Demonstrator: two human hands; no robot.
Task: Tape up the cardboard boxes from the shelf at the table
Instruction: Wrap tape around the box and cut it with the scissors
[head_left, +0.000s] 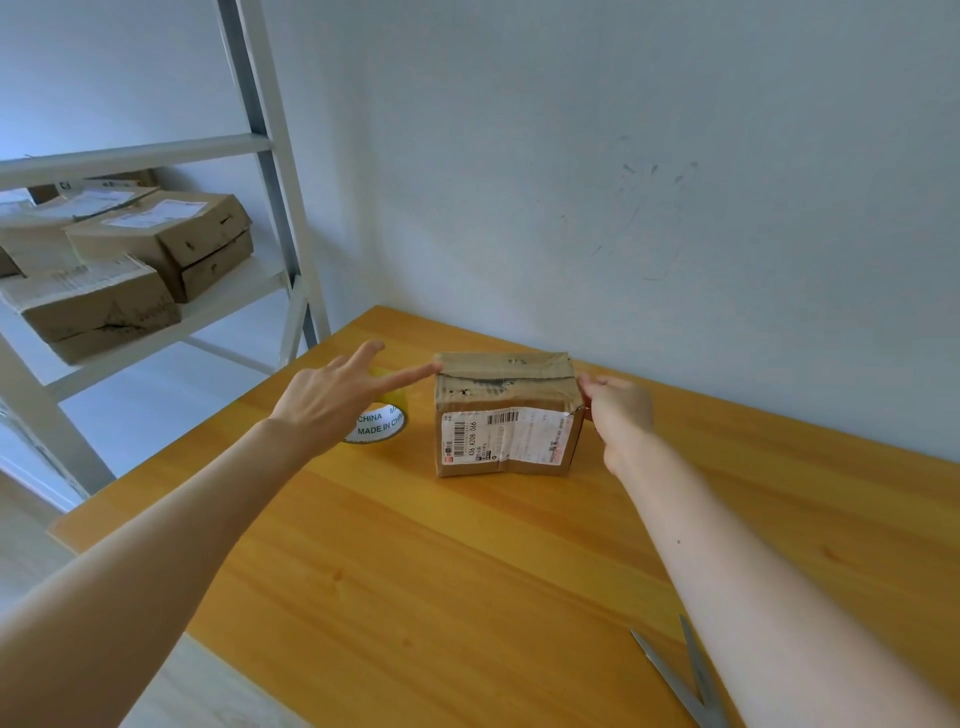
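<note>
While left hand (332, 395), fingers spread, touches box (504, 415) and right hand (621, 405) pinches its right edge, tape (382, 426) untouched; shelf boxes (166, 239) pending.

left hand (332, 397) fingertip on box (506, 421) | right hand (621, 410) at right edge, grip unclear

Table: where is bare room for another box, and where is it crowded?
Free: the wide near stretch of the table between the cardboard box and the scissors, and the right side along the wall. Crowded: the far left, where tape roll, box, left hand and right hand cluster.
</note>
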